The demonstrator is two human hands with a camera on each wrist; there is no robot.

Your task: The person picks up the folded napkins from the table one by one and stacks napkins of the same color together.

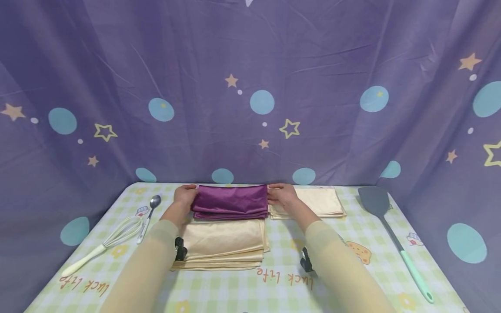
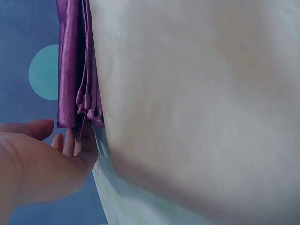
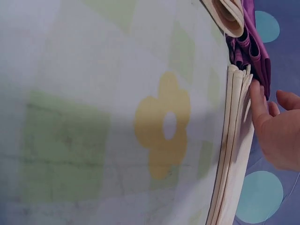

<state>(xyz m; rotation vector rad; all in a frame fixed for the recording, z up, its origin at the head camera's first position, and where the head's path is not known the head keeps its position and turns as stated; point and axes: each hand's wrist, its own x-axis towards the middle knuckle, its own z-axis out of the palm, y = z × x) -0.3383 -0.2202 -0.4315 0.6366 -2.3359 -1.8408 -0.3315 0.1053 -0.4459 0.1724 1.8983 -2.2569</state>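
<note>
Only the head view takes in the whole worktop [image 1: 282,248]: a whisk [image 1: 103,248] and a spoon [image 1: 148,218] lie toward its left edge, and a long spatula [image 1: 391,233] lies on the far right. The folded purple cloth [image 1: 232,201] sits near the back edge, between the left hand [image 1: 185,195] and the right hand [image 1: 284,195]. A folded cream cloth [image 1: 223,241] lies just in front of it, and a second cream cloth [image 1: 322,202] is to its right, partly covered by the right hand. Behind the worktop hangs a printed curtain [image 1: 262,52].

The left wrist view shows what the head view hides: the end of the purple cloth, with a thick fold next to the curtain and thinner, looped layers beside it. The left fingers reach to that end and touch it, while the thumb stands apart from the cloth. The right wrist view shows the second cream cloth edge-on, its layers stacked close together. There the right fingers are fairly straight, their tips against the end of the purple cloth and beside the cream layers, with the thumb held away; neither hand visibly pinches the fabric
</note>
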